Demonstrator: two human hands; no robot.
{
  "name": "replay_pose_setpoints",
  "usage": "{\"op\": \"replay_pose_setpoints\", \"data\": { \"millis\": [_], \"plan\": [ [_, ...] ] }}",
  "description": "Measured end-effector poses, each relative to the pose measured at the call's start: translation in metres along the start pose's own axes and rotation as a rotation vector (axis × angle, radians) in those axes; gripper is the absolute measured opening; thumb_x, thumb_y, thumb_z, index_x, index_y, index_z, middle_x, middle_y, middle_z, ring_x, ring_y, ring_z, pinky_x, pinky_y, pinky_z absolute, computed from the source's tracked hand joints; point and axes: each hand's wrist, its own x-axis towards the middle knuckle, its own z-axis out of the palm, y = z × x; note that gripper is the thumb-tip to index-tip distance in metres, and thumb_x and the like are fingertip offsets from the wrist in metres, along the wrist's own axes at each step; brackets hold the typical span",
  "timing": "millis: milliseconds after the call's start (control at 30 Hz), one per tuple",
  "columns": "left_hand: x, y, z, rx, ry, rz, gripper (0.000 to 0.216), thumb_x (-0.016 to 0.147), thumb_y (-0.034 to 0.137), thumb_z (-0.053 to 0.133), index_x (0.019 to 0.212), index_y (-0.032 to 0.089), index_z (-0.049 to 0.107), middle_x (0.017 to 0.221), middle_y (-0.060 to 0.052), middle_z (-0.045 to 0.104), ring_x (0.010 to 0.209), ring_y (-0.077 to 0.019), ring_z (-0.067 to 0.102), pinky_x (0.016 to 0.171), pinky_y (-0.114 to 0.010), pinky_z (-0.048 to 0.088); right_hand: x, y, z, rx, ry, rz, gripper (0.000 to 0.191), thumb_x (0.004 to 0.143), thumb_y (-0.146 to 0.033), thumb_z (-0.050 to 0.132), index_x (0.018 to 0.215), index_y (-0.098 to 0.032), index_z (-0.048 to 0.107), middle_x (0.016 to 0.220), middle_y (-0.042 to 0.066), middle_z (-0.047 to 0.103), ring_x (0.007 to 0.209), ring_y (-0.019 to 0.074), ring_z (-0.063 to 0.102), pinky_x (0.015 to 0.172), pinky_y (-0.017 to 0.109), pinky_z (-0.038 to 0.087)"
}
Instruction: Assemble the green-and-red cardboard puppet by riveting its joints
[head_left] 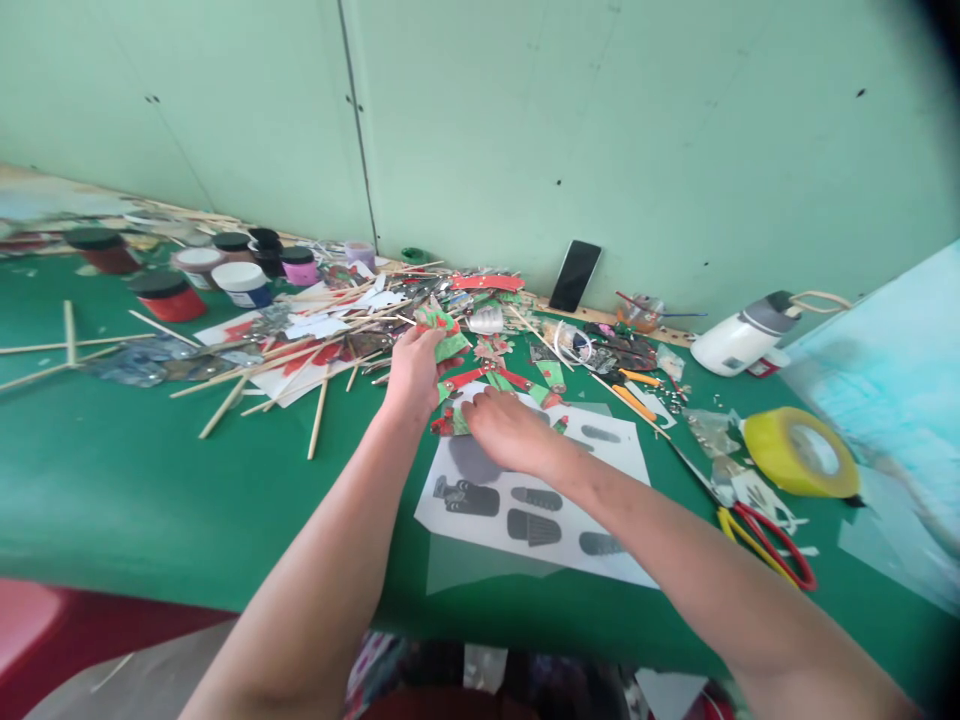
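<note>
My left hand (pixel 418 360) is closed around a green and red painted cutout (pixel 452 345), lifted a little above the table. Lower and to the right, my right hand (pixel 506 428) has its fingers bent together on the green and red end of a painted figure (pixel 450 420). Its red strips (pixel 517 378) and green limbs spread out just beyond my knuckles. My fingers cover part of the figure. Under my right hand lies a white sheet (pixel 465 535) printed with dark grey shapes.
Thin wooden sticks (pixel 319 415) and cut pieces lie heaped to the left, with paint jars (pixel 169 297) behind. A phone (pixel 576 275) leans on the wall. At right are scissors (pixel 772 540), yellow tape (pixel 801 450), orange-handled pliers (pixel 636 400) and a white bottle (pixel 739 335).
</note>
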Motion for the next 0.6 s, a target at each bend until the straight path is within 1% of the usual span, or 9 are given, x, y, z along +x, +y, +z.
{"op": "replay_pose_setpoints", "data": {
  "millis": [67,133,233,300,367,400,467,567,600],
  "plan": [
    [0.001,-0.001,-0.001,0.011,0.007,-0.009,0.016,0.064,0.020,0.063,0.077,0.014,0.060,0.076,-0.001,0.062,0.056,-0.0146,0.063,0.051,-0.027,0.048,0.006,0.003,-0.001,0.046,-0.028,-0.011,0.022,0.078,-0.002,0.049,0.092,-0.010,0.064,0.084,0.014,0.064,0.084,0.0269,0.057,0.068,0.035,0.040],
    [0.002,-0.002,-0.001,0.016,0.015,-0.020,0.017,0.063,0.020,0.062,0.079,0.014,0.060,0.075,-0.002,0.063,0.056,-0.0147,0.063,0.051,-0.026,0.048,0.011,0.012,0.002,0.165,-0.055,0.009,0.022,0.075,-0.008,0.056,0.096,-0.011,0.063,0.090,0.015,0.064,0.086,0.0269,0.058,0.067,0.033,0.040],
    [0.004,-0.001,-0.003,0.012,0.019,-0.031,0.018,0.062,0.019,0.063,0.079,0.013,0.059,0.073,-0.002,0.063,0.055,-0.0152,0.063,0.050,-0.026,0.048,0.013,0.027,0.013,0.363,-0.017,0.092,0.033,0.069,-0.017,0.067,0.101,-0.014,0.062,0.098,0.013,0.063,0.088,0.0251,0.058,0.067,0.030,0.040],
    [0.004,-0.001,-0.003,0.000,0.005,-0.037,0.018,0.062,0.019,0.063,0.079,0.013,0.060,0.072,-0.002,0.063,0.055,-0.0154,0.063,0.050,-0.026,0.048,0.009,0.032,0.022,0.468,0.058,0.171,0.024,0.069,-0.017,0.068,0.092,-0.016,0.062,0.093,0.009,0.063,0.084,0.0220,0.057,0.067,0.029,0.039],
    [0.004,-0.001,-0.003,-0.018,-0.015,-0.044,0.017,0.062,0.018,0.063,0.079,0.013,0.060,0.071,-0.001,0.062,0.056,-0.0157,0.064,0.049,-0.026,0.049,0.001,0.033,0.030,0.515,0.109,0.221,0.006,0.072,-0.016,0.064,0.076,-0.016,0.060,0.081,0.005,0.061,0.075,0.0179,0.056,0.063,0.028,0.038],
    [0.003,-0.001,-0.003,-0.024,-0.025,-0.051,0.017,0.062,0.018,0.063,0.079,0.014,0.060,0.071,-0.001,0.062,0.056,-0.0159,0.064,0.049,-0.026,0.049,-0.004,0.032,0.033,0.566,0.133,0.245,0.008,0.075,-0.018,0.062,0.069,-0.017,0.057,0.074,0.003,0.059,0.069,0.0160,0.054,0.061,0.027,0.037],
    [0.002,-0.001,-0.001,-0.027,-0.042,-0.073,0.016,0.063,0.018,0.064,0.079,0.014,0.060,0.071,-0.001,0.062,0.057,-0.0157,0.064,0.049,-0.026,0.049,-0.016,0.031,0.036,0.819,0.197,0.337,0.020,0.078,-0.023,0.060,0.061,-0.018,0.051,0.062,-0.001,0.055,0.058,0.0130,0.050,0.055,0.025,0.035],
    [-0.003,-0.002,0.003,0.001,-0.069,-0.119,0.014,0.064,0.017,0.064,0.077,0.014,0.060,0.072,-0.002,0.063,0.056,-0.0150,0.063,0.049,-0.025,0.049,-0.035,0.034,0.037,1.376,0.268,0.530,0.026,0.077,-0.034,0.063,0.059,-0.019,0.050,0.049,-0.004,0.049,0.046,0.0105,0.044,0.046,0.024,0.030],
    [-0.005,-0.003,0.005,0.015,-0.082,-0.135,0.014,0.064,0.017,0.065,0.077,0.014,0.061,0.074,-0.003,0.065,0.057,-0.0150,0.064,0.049,-0.025,0.049,-0.040,0.036,0.037,1.515,0.286,0.580,0.027,0.075,-0.037,0.065,0.060,-0.018,0.052,0.047,-0.004,0.048,0.043,0.0099,0.042,0.043,0.023,0.028]
  ]
}}
